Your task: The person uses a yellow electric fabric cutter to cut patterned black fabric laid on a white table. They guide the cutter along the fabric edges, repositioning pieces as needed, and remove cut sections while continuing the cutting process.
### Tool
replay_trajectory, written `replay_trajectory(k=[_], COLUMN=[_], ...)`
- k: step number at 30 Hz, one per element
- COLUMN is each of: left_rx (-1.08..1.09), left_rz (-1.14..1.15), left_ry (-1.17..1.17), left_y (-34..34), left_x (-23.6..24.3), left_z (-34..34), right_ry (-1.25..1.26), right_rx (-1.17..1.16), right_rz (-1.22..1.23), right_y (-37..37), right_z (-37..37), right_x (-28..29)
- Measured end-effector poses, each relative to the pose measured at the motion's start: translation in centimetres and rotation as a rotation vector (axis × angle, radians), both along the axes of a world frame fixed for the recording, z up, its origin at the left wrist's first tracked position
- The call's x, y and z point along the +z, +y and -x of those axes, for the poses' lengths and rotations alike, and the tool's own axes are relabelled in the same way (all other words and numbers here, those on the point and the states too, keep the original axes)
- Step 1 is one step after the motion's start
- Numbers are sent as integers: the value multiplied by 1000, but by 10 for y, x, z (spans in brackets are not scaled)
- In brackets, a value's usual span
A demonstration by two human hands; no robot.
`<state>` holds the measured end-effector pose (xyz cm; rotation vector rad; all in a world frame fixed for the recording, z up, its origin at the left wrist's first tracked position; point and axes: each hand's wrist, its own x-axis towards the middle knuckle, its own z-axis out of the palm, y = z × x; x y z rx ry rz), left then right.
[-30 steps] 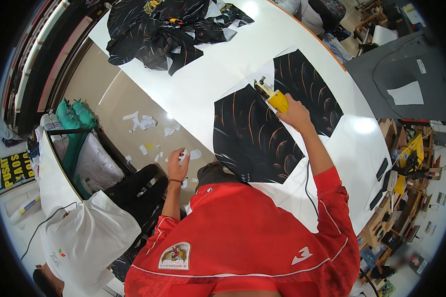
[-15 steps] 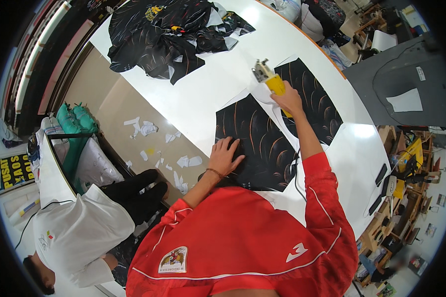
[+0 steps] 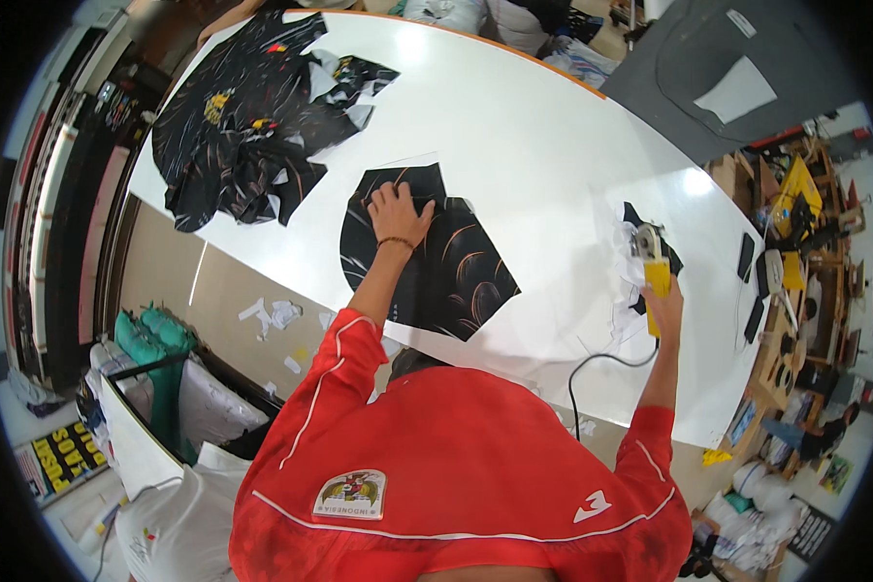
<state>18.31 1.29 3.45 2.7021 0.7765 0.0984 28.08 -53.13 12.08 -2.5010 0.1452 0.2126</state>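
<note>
Head view: the fingers of the left hand are spread and lie palm-down on black patterned fabric panels, without closing around anything; the panels overlap at the near-left middle of the white table. The right hand's fingers are wrapped round a corded yellow electric fabric cutter near the table's right end, its metal head among white and black offcuts. A dark power cord curves left and near from it. Far left, a crumpled heap of black printed fabric covers the table corner; white scraps lie on the floor, left.
</note>
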Motion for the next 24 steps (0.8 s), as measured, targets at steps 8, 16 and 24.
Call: replay_trajectory(k=[8,16,24], left_rx=[-527,-797,-798], left_rz=[52,64,12], left_ry=[55,-128,272], left_y=[-130,-188,-31], left_x=[-3,-5,10], left_z=[-91,33,146], right_ry=[37,143,250], right_rx=[-262,-358,-205], right_rz=[-268,-436,-310], right_y=[-59,-8,29], right_z=[165,250,259], right_x=[-2,-14,-11])
